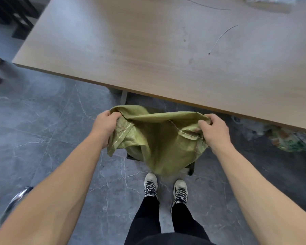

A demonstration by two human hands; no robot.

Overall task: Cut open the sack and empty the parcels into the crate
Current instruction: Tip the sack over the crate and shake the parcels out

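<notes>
The sack [157,140] hangs between the two hands in front of the bench [148,50]. The left hand [105,123] grips its left upper corner and the right hand [214,128] its right one, fingers curled into bunched fabric. It is thin, olive-green woven plastic, limp and creased, with a pale stitched seam running by each gripped corner. Its upper edge stretches left to right between the hands, and the slack body droops from there toward the floor [51,129]. The lower folds drape over a dark crate [191,169], of which only two corners show, on grey veined tiles just ahead of the person's shoes [150,184].
</notes>
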